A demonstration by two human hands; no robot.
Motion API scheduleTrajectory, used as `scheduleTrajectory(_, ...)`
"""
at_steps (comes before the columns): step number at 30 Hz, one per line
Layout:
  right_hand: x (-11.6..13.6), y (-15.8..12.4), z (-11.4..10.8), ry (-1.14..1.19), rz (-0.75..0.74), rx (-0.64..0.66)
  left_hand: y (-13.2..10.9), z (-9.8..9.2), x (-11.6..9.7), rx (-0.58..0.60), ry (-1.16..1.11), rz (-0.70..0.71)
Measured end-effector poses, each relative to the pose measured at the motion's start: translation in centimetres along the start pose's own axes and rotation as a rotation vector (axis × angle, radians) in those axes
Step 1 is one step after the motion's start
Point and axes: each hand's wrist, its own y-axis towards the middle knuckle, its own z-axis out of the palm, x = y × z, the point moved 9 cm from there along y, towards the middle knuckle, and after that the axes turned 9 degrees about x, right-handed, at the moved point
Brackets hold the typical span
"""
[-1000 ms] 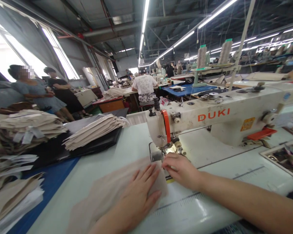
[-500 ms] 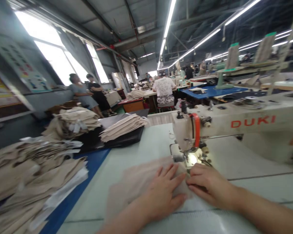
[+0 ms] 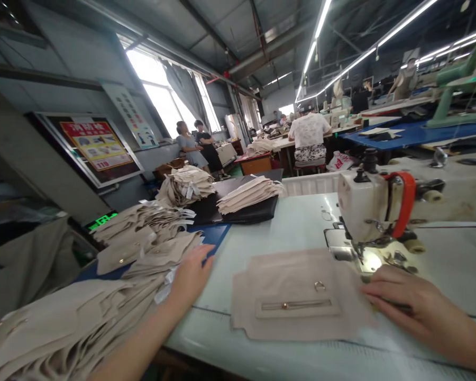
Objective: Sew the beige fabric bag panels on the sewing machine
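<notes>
On the sewing table lies a beige fabric panel [image 3: 285, 270] with notched corners, a long zipper-like slot with a small gold piece, and a gold ring on top. My right hand [image 3: 404, 296] pinches the panel's right edge, just in front of the sewing machine's lit needle area [image 3: 371, 260]. Off to the left, my left hand [image 3: 192, 275] is away from the panel, beside a pile of beige fabric pieces [image 3: 162, 254]. Its fingers are extended and a little apart, with nothing seen in them; whether they touch the pile I cannot tell.
The white sewing machine [image 3: 360, 206] with a red lever stands at the right. Folded beige pieces [image 3: 248, 196] rest on a black sheet behind the table. More fabric [image 3: 83, 317] spreads at the lower left. A seated person [image 3: 310, 132] works farther back; two others stand by the windows.
My left hand has left the panel and moved left to the fabric pile, uncovering the zipper slot and ring. My right hand stays by the needle. The view has turned left.
</notes>
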Motion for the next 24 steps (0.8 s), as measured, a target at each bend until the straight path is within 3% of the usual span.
scheduleTrajectory(2,-0.2,0.0,0.1,0.010,0.016,-0.012,-0.3,-0.7,3.8,0.007,0.042,-0.059)
scheduleTrajectory(5,-0.5,-0.1,0.2,0.017,0.033,-0.032,-0.9,-0.5,6.2,0.037,0.072,-0.087)
scheduleTrajectory(13,-0.6,0.0,-0.2,-0.023,0.040,-0.029,-1.0,0.8,6.4,0.013,0.078,-0.084)
scheduleTrajectory(24,0.1,0.3,-0.6,-0.045,-0.017,-0.060,-2.0,-1.3,6.6,-0.214,0.082,-0.092)
